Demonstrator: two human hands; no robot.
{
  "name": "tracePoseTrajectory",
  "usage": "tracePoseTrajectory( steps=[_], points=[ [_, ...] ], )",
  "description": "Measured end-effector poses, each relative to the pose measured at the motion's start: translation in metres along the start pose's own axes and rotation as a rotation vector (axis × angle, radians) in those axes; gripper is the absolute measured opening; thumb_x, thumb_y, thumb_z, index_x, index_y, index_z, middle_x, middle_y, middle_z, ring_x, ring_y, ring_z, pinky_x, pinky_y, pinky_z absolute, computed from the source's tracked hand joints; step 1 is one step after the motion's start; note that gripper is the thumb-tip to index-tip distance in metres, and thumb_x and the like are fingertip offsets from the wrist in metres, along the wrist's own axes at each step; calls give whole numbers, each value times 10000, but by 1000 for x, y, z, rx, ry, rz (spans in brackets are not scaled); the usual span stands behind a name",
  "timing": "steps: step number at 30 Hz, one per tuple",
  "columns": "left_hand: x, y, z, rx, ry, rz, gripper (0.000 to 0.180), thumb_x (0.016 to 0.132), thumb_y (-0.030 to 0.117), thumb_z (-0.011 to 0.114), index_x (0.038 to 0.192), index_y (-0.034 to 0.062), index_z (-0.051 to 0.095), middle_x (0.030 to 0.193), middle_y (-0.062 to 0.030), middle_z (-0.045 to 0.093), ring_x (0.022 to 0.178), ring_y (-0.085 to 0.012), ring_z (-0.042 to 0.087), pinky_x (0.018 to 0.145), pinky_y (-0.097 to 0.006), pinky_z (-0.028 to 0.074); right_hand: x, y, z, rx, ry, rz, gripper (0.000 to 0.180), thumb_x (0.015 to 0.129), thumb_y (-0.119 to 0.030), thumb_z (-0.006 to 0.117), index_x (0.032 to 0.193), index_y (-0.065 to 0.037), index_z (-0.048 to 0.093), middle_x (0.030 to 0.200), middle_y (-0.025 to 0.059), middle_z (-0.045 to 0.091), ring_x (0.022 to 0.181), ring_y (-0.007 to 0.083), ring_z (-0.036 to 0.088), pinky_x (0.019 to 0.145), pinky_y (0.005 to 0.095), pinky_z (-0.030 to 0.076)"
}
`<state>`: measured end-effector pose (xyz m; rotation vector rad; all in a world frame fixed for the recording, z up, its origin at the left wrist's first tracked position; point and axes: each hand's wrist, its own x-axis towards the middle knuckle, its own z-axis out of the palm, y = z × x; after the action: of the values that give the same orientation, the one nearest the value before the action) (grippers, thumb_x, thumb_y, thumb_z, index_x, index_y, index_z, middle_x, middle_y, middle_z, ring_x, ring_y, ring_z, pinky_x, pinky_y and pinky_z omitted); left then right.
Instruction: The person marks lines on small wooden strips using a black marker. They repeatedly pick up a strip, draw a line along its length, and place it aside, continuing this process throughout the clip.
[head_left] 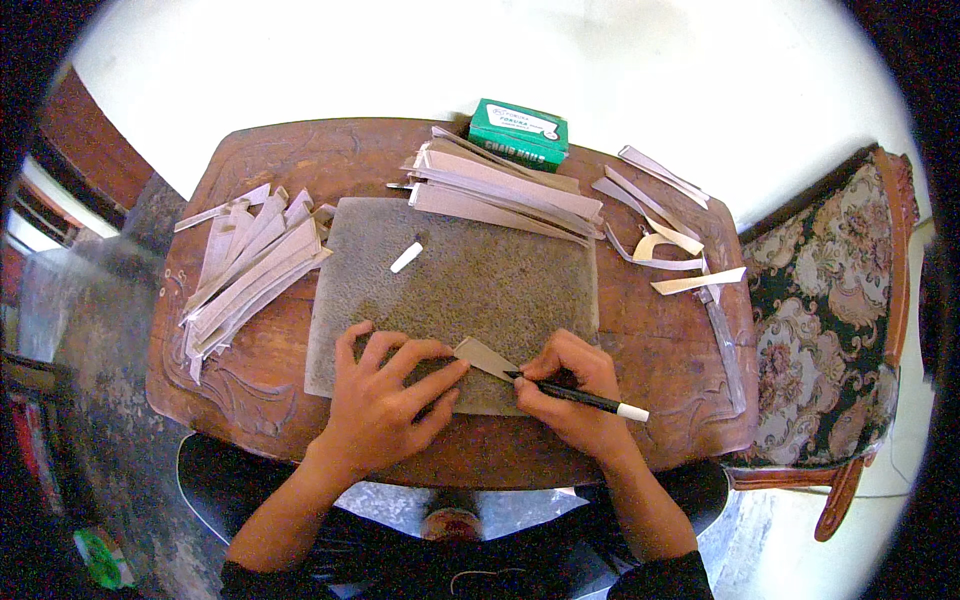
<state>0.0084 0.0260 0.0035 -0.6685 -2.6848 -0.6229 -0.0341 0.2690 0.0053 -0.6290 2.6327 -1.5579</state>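
A short grey-tan strip (484, 357) lies slanted near the front of the dark speckled board (450, 290). My right hand (574, 388) is closed around a black marker (575, 394) with a white end, its tip at the strip's right end. With fingers spread, my left hand (397, 398) rests on the board, and its index and middle fingertips touch the strip's left end. The white marker cap (407, 257) lies farther back on the board. Behind it is a stack of similar strips (500, 190), partly overlapping the board's far edge.
A carved wooden table (270, 330) bears everything. More strips (255, 265) are piled at left. Pale offcuts (665, 235) and a long knife-like blade (722, 345) lie at right. A green box (518, 133) stands at the back. A floral upholstered chair (825, 320) is at right.
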Motion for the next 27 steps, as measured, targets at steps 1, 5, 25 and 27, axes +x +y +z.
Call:
tracePoseTrajectory(
  steps=[1, 5, 25, 27],
  points=[
    [0, 0, 1, 0, 3, 0, 330, 776, 227, 763, 1106, 214, 752, 1152, 1, 659, 1050, -260, 573, 1039, -538, 346, 0, -1, 0, 1, -1, 0, 202, 734, -119, 794, 761, -35, 613, 730, 95, 591, 652, 232, 609, 591, 344, 477],
    [1, 1, 0, 3, 9, -2, 327, 776, 223, 763, 1103, 218, 753, 1146, 4, 661, 1047, -258, 575, 1037, -532, 346, 0, -4, 0, 19, 8, 0, 201, 733, -119, 794, 760, -35, 613, 730, 92, 589, 651, 229, 609, 589, 340, 477],
    [-2, 6, 3, 13, 39, -77, 352, 803, 227, 736, 1148, 159, 725, 1144, -13, 636, 1040, -237, 573, 1033, -535, 349, -16, -15, -20, 82, 17, 78, 205, 728, -17, 781, 755, -31, 579, 769, 85, 646, 709, 156, 620, 654, 278, 478],
    [-1, 9, 2, 27, 37, -78, 362, 804, 232, 736, 1161, 175, 722, 1154, -12, 631, 1039, -240, 572, 1041, -541, 344, -14, -14, -16, 73, 18, 45, 202, 733, -52, 789, 770, -38, 591, 763, 86, 632, 697, 180, 622, 638, 300, 481]
  ],
)
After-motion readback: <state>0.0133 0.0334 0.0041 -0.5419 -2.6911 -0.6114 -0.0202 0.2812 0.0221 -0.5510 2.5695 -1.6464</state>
